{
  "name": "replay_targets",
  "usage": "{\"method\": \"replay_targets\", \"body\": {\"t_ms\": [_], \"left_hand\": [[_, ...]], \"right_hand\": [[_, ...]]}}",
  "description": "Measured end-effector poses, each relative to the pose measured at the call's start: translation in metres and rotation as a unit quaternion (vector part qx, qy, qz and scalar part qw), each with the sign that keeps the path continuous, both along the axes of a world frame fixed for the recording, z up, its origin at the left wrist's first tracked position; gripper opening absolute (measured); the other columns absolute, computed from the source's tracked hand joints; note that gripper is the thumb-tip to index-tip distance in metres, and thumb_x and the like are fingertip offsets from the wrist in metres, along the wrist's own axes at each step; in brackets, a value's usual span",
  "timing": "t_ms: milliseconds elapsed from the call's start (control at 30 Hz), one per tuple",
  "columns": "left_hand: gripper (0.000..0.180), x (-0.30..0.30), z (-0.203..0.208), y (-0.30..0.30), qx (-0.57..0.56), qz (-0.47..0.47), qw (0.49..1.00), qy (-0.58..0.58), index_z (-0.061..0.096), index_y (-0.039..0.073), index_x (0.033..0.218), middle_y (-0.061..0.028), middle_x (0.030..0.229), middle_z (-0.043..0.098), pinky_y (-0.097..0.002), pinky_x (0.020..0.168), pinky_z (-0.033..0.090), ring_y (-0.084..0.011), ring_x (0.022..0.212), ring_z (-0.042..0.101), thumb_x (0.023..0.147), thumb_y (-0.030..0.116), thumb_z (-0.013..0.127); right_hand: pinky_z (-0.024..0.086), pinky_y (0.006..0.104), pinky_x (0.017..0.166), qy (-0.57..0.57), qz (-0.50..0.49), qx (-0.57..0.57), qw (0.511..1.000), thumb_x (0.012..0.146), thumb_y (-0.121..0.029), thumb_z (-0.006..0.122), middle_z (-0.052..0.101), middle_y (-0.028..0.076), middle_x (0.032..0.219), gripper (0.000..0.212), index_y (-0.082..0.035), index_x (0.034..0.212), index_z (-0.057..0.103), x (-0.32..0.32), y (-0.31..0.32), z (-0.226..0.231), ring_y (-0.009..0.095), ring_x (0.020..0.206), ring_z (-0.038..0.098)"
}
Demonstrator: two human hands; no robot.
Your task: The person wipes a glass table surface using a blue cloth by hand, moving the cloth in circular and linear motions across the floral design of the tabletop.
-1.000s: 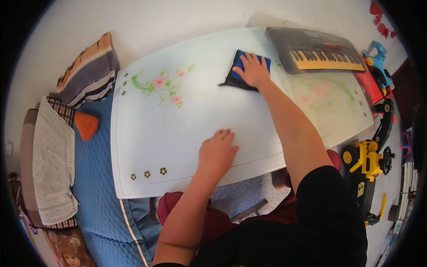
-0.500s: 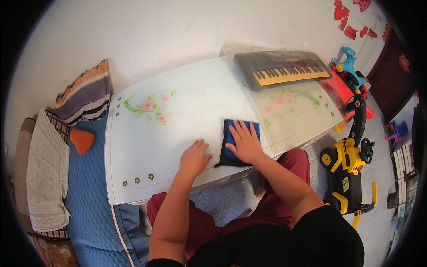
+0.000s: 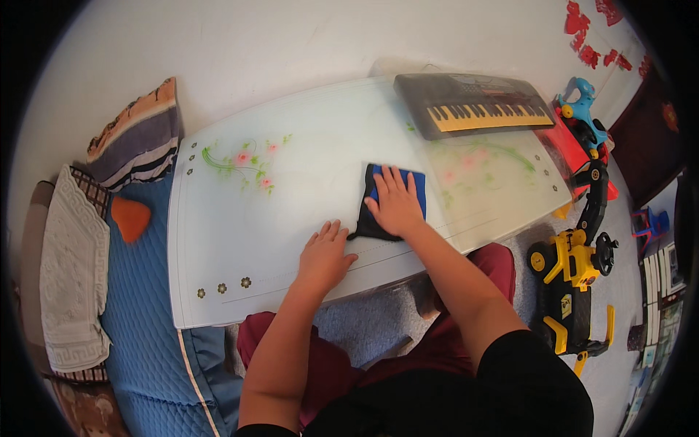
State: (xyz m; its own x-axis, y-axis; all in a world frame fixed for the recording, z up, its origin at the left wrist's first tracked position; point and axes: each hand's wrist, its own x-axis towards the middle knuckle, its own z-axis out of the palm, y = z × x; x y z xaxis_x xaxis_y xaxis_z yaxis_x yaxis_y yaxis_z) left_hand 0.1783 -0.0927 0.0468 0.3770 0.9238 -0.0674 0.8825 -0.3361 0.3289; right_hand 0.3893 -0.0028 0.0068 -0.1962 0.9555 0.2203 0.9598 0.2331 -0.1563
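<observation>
A blue cloth with a black border [image 3: 373,223] lies flat on the white table [image 3: 240,233], which has pink and green flower prints. My right hand [image 3: 397,202] rests palm down on the cloth with its fingers spread, covering much of the blue part. To the left of the cloth, my left hand [image 3: 325,256] lies on the bare tabletop near the front edge, fingers stretched out and holding nothing. A black corner of the cloth points toward my left fingertips.
An electronic keyboard [image 3: 473,105] stands at the table's back right, under a clear cover. On the left is a blue quilted seat [image 3: 138,313] with an orange heart-shaped cushion [image 3: 131,219] and a striped pillow [image 3: 138,138]. A yellow and black ride-on toy [image 3: 571,269] stands at right.
My right hand has slid the cloth away from me across the tabletop. My left hand has shifted slightly to the right. The whole view has also moved a little.
</observation>
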Motion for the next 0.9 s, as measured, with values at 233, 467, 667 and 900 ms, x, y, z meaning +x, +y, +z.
{"method": "replay_targets", "body": {"t_ms": [233, 467, 667, 900], "left_hand": [[0.075, 0.012, 0.001, -0.009, 0.000, -0.008, 0.998, 0.060, 0.043, -0.001, 0.149, -0.0218, 0.161, 0.034, -0.0490, 0.123, 0.027, -0.0356, 0.152, 0.029, 0.090, 0.036, 0.072], [0.077, 0.017, -0.002, -0.013, 0.001, -0.003, 0.999, 0.050, 0.041, -0.004, 0.149, -0.0228, 0.162, 0.032, -0.0517, 0.123, 0.024, -0.0368, 0.153, 0.026, 0.090, 0.035, 0.072], [0.077, 0.014, -0.004, -0.016, 0.010, 0.001, 0.999, 0.041, 0.042, -0.004, 0.148, -0.0234, 0.162, 0.032, -0.0534, 0.123, 0.024, -0.0383, 0.153, 0.026, 0.090, 0.035, 0.073], [0.062, 0.019, 0.004, -0.007, 0.035, 0.038, 0.999, 0.014, 0.053, 0.000, 0.138, -0.0191, 0.155, 0.045, -0.0501, 0.118, 0.034, -0.0338, 0.147, 0.039, 0.089, 0.034, 0.073]], "right_hand": [[0.013, 0.0560, 0.124, -0.006, -0.024, 0.004, 1.000, 0.102, -0.057, 0.042, 0.031, 0.015, 0.165, 0.073, -0.006, 0.154, 0.040, -0.005, 0.106, -0.005, 0.032, 0.155, 0.023], [0.013, 0.0549, 0.125, -0.035, -0.056, -0.018, 0.998, 0.103, -0.063, 0.035, 0.028, 0.011, 0.167, 0.075, -0.011, 0.157, 0.037, -0.008, 0.194, -0.002, 0.029, 0.156, 0.020], [0.013, 0.0540, 0.126, -0.031, -0.075, -0.039, 0.996, 0.102, -0.064, 0.035, 0.027, 0.009, 0.168, 0.075, -0.012, 0.158, 0.036, -0.018, 0.231, 0.007, 0.028, 0.156, 0.019], [0.013, 0.0533, 0.126, -0.036, -0.068, -0.026, 0.997, 0.104, -0.061, 0.032, 0.026, 0.009, 0.168, 0.074, -0.012, 0.159, 0.034, -0.013, 0.223, 0.000, 0.028, 0.157, 0.018]]}}
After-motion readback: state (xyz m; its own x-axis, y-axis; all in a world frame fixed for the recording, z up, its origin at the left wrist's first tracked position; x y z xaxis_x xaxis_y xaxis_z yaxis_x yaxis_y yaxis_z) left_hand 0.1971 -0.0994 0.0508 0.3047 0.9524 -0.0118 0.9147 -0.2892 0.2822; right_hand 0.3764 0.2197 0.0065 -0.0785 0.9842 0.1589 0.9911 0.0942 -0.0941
